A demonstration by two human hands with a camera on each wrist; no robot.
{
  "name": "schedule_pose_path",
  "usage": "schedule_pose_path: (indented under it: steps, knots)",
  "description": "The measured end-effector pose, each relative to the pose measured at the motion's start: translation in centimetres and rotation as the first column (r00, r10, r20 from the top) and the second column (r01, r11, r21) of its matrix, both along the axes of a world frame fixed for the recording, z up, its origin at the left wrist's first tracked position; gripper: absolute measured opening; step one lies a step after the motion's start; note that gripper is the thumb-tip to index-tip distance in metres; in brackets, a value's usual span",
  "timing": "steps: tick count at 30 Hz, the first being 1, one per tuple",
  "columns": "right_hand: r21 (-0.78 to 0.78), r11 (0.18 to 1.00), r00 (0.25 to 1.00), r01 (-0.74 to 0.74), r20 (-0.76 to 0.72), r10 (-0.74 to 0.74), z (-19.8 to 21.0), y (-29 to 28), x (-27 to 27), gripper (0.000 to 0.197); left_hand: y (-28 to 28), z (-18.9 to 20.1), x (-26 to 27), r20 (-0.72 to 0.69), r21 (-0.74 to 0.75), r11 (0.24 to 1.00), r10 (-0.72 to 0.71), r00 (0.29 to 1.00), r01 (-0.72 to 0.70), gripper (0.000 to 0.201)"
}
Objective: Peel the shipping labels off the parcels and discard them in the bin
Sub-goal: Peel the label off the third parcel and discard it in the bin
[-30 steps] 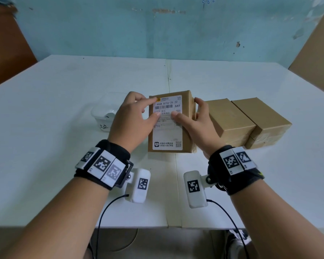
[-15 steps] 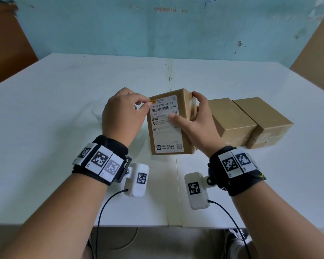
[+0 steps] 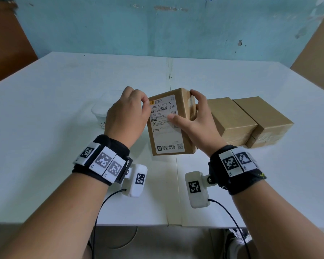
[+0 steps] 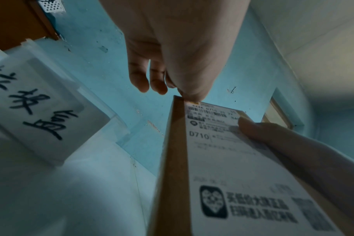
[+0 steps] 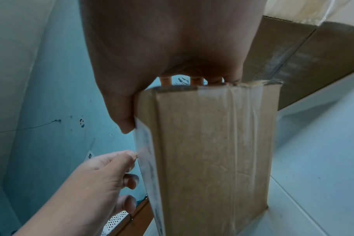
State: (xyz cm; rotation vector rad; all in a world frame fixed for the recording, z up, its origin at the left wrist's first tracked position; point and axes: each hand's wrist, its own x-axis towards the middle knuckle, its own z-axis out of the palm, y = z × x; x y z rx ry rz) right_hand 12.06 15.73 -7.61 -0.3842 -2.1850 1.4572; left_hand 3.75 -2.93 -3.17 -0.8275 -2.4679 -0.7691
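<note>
White and plain, the tabletop [image 3: 45, 128] carries everything, yet the thing that matters is the tall brown cardboard parcel [image 3: 183, 101], tipped up on its near end at the middle of the table with its labelled face turned toward the person. A white printed shipping label [image 3: 165, 128] covers most of that face and lies flat, not yet peeled so far as I can see.

The right hand [image 3: 198, 124] clamps the parcel, fingers curled over the far top edge and thumb pressed on the label's right side. The left hand [image 3: 125, 118] has thumb and forefinger closed together at the label's top left corner; whether they actually have paper between them is hidden.

Several things could go wrong, in my judgement. A thin paper label may tear at the corner if pulled sharply, leaving most of it stuck. The right thumb sits on the label and would pin it down as the peel travels. Because the parcel is balanced on one end, a strong pull could twist it out of the grip or tip it.

Just to the right, two more plain brown cardboard boxes [image 3: 232, 116] lie flat, side by side and touching. Left of the hands stands a small translucent plastic tub with handwritten characters [image 4: 36, 103], probably the bin. Behind the table rises a scuffed turquoise wall [image 3: 157, 30], with brown panels at either side.
</note>
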Motion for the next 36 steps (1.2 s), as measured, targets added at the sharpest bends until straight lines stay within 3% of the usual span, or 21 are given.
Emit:
schedule_pose_path:
  steps: [10,18,26,36]
  knots:
    - [0.031,0.999,1.000,0.014,-0.018,-0.014,0.00,-0.06,0.24,0.106,0.35,0.02,0.12,0.102,-0.005,0.999,-0.053,0.993,0.054,0.015]
    - [0.001,1.000,1.000,0.029,0.000,-0.029,-0.27,0.37,-0.10,0.108,-0.06,-0.15,0.00,0.046,0.203,0.977,-0.078,0.996,0.067,0.013]
    - [0.004,1.000,0.999,0.030,-0.014,-0.030,-0.26,0.17,0.05,0.105,-0.29,-0.12,0.14,-0.042,0.154,0.987,-0.035,0.998,0.042,0.011]
    - [0.052,0.998,1.000,0.025,-0.005,-0.025,0.15,-0.26,0.43,0.107,-0.01,0.02,0.09,0.101,0.120,0.991,-0.076,0.992,0.064,0.012]
